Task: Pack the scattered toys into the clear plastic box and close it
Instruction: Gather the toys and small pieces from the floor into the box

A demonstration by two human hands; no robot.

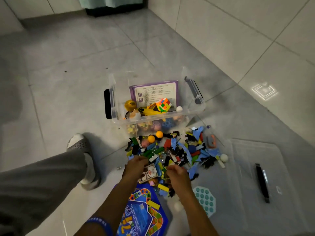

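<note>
While both hands dig into the near edge of the toy pile (173, 150), the step in hand looks like gathering a scoop of small pieces. The left hand (135, 165) and right hand (176, 172) have fingers curled down among the bits; whether either actually grips anything, I cannot tell. At twelve o'clock from the pile stands the clear plastic box (153, 106), open and part filled. Its lid (252, 184) lies flat at three o'clock. Next, I judge, comes a lift up over the near wall. The fingertips are buried, the pieces blur together, and the blue game board (141, 213) at six o'clock is cut off.
</note>
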